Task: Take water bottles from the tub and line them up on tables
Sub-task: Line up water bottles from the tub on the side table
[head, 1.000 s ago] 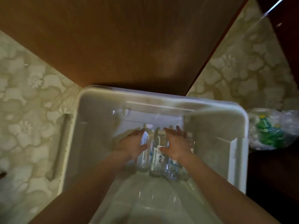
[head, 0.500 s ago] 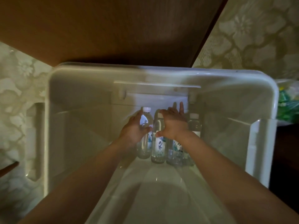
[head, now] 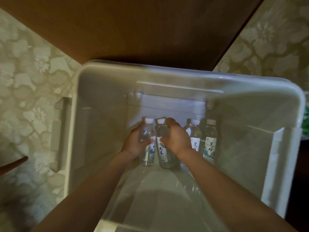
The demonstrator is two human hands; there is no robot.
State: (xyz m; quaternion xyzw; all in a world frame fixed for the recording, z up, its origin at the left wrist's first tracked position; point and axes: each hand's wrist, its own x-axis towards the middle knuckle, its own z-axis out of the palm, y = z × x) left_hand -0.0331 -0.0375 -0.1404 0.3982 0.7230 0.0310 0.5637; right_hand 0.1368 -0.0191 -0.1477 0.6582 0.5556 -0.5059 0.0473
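A big translucent white tub [head: 167, 76] fills the view, and both my arms reach down into it. Several clear water bottles with white caps and printed labels stand at its far end. My left hand [head: 135, 143] grips the leftmost bottle [head: 147, 131] around its body. My right hand [head: 175, 139] curls round the bottle beside it [head: 163, 151], just under the cap. Two more bottles [head: 194, 136] [head: 209, 143] stand free to the right of my right hand.
A brown wooden table top [head: 142, 27] lies just beyond the tub's far rim. Floral-patterned carpet [head: 30, 72] surrounds the tub. A grey lid or handle part [head: 58, 131] sits against the tub's left side. Something green [head: 306, 119] shows at the right edge.
My hands went from lying flat over the bottle tops to closing round one bottle each. The two bottles on the right stand uncovered now. The camera has shifted.
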